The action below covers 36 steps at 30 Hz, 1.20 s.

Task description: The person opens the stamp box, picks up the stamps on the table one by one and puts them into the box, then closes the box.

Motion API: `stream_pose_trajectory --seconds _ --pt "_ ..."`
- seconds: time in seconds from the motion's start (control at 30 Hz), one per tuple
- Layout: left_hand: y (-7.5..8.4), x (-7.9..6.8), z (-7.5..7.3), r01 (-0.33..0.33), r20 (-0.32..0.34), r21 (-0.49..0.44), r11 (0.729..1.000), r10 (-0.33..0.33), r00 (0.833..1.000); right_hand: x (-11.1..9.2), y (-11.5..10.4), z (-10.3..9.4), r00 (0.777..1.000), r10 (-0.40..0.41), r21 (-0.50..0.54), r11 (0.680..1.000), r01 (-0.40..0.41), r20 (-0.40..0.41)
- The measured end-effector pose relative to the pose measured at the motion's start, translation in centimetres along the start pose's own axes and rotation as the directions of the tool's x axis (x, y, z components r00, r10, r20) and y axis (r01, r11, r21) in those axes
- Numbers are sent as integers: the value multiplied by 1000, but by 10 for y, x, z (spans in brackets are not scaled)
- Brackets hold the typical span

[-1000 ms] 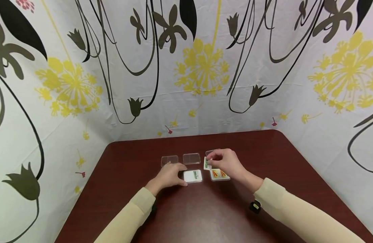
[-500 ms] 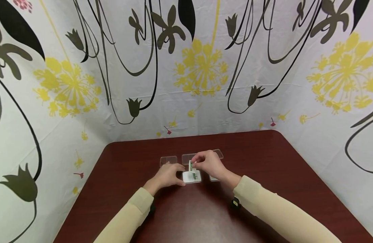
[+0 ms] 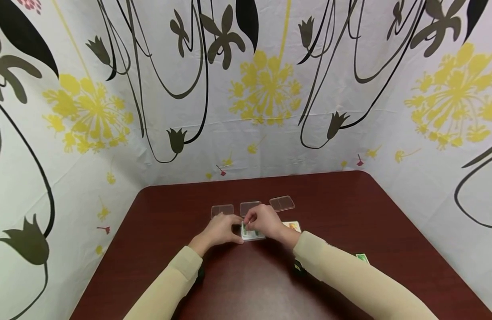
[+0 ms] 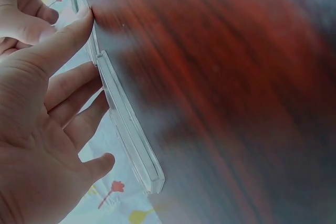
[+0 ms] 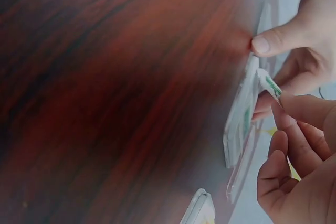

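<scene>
While flower-printed fabric (image 3: 310, 102) hangs behind the reddish-brown table (image 3: 246, 280), the left hand (image 3: 221, 231) has thumb and fingers apart, and the right hand (image 3: 266, 222) pinches thumb and forefinger together. Three clear plastic lids (image 3: 282, 203) lie beyond a shallow clear case (image 3: 252, 236) beside the left hand; a small white card (image 5: 269, 84) with green print tilts at the case's left end in the right hand's pinch.
</scene>
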<state>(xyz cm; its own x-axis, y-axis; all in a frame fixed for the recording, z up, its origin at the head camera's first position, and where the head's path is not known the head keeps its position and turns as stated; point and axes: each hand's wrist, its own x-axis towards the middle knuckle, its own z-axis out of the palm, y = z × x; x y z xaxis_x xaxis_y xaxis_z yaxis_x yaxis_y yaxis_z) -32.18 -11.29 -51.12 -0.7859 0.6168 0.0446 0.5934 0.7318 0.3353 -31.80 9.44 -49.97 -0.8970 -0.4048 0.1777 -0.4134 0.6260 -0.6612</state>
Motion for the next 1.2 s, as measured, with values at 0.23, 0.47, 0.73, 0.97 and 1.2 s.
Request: stream_pose_trajectory --seconds 0.23,0.47,0.73,0.97,1.2 --pt "-1 0 0 5 0 -5 1000 -5 1000 2 2 9 1000 -9 -128 992 8 -14" --pt "-1 1 0 2 2 -12 1000 -2 1000 3 3 11 998 -48 -217 975 40 -33" --pt "0 0 0 1 -1 -4 1000 -1 1000 2 3 14 997 -74 -278 959 64 -27" --pt "0 1 0 7 0 -1 1000 -7 1000 3 4 14 998 -54 -351 935 45 -15" --pt "0 2 0 5 -3 15 1000 -4 1000 2 3 11 999 -39 -404 914 33 -6"
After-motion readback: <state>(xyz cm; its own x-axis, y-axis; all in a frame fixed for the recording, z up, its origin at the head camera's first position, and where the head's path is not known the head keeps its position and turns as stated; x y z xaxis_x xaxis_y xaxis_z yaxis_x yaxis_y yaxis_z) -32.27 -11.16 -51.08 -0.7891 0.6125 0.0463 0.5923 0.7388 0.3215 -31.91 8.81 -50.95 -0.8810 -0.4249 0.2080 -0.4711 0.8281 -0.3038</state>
